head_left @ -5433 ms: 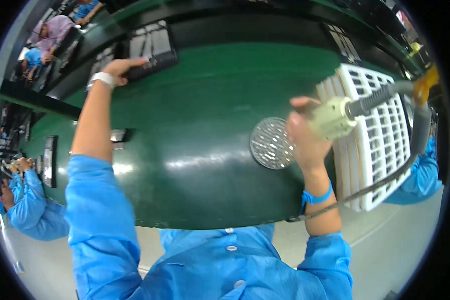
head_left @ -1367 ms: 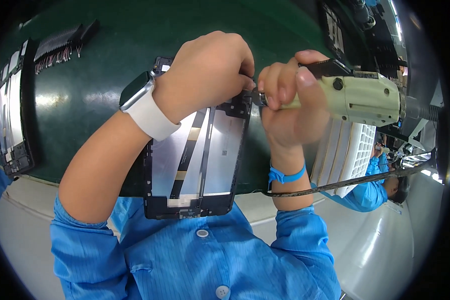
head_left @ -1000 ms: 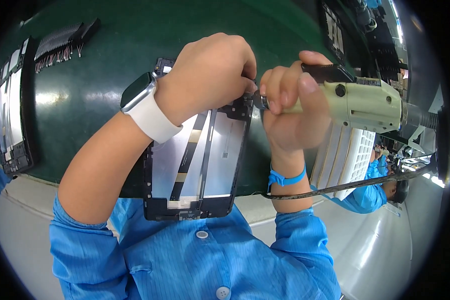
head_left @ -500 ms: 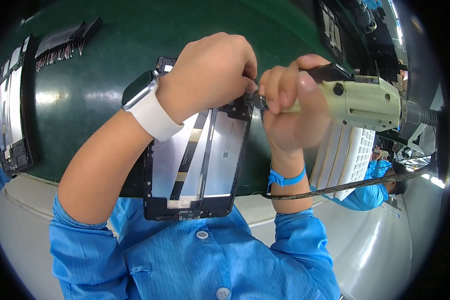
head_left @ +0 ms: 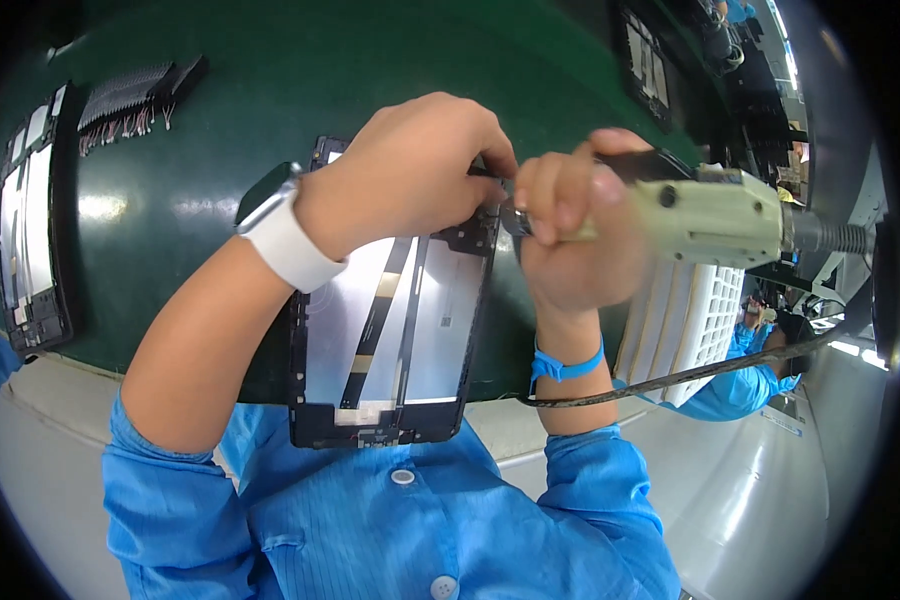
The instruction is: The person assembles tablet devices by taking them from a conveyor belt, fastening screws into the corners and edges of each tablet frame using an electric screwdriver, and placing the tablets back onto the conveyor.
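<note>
An opened tablet (head_left: 440, 330) with a black frame, silvery back and dark flat cables lies at the table's front edge, slightly overhanging it. My left hand (head_left: 420, 170), below a watch with a white strap, reaches over its far end. The thumb and fingers pinch together near the tablet's far right corner; what they hold is hidden. My right hand (head_left: 575, 230) grips a pale green electric screwdriver (head_left: 720, 222) held almost sideways, its metal nose pointing left at my left fingertips. The screwdriver's bit cannot be made out. A blue band circles my right wrist.
Another opened tablet (head_left: 32, 230) lies at the far left, beside a row of black parts with thin wires (head_left: 135, 100). One more device (head_left: 645, 60) sits at the far right. A white slotted tray (head_left: 705, 320) stands right of my wrist, and a dark cable (head_left: 670, 380) crosses there.
The view has shifted a little, so the table's things appear slightly lower. My right hand and the screwdriver have moved slightly left. My left hand keeps its pinch at the same corner.
</note>
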Tool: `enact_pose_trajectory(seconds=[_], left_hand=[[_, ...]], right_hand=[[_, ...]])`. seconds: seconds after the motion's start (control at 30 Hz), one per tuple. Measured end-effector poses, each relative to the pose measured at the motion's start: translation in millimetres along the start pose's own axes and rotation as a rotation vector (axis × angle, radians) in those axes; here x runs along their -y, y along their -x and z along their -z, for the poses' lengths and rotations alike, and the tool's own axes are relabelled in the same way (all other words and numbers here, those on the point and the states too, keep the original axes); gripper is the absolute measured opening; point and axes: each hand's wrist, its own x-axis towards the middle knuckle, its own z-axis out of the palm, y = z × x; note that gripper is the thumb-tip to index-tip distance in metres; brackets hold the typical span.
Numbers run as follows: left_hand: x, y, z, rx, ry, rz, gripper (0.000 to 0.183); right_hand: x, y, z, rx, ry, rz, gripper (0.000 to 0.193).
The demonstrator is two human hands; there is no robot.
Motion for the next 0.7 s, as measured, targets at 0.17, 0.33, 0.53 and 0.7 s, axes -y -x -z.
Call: enact_pose_trajectory(seconds=[0.17, 0.33, 0.53, 0.7], left_hand=[[-1, 5, 8, 0.176, 0.143, -0.233, 0.028], [-2, 3, 10, 0.229, 0.167, -0.214, 0.023], [0, 1, 5, 0.217, 0.183, -0.209, 0.014], [-3, 1, 7, 0.186, 0.151, -0.237, 0.010]], right_hand=[[15, -3, 10, -0.054, -0.120, 0.081, 0.032], [14, -2, 10, -0.050, -0.126, 0.063, 0.033], [16, 0, 9, -0.035, -0.150, 0.061, 0.033], [16, -1, 7, -0.018, -0.146, 0.080, 0.034]])
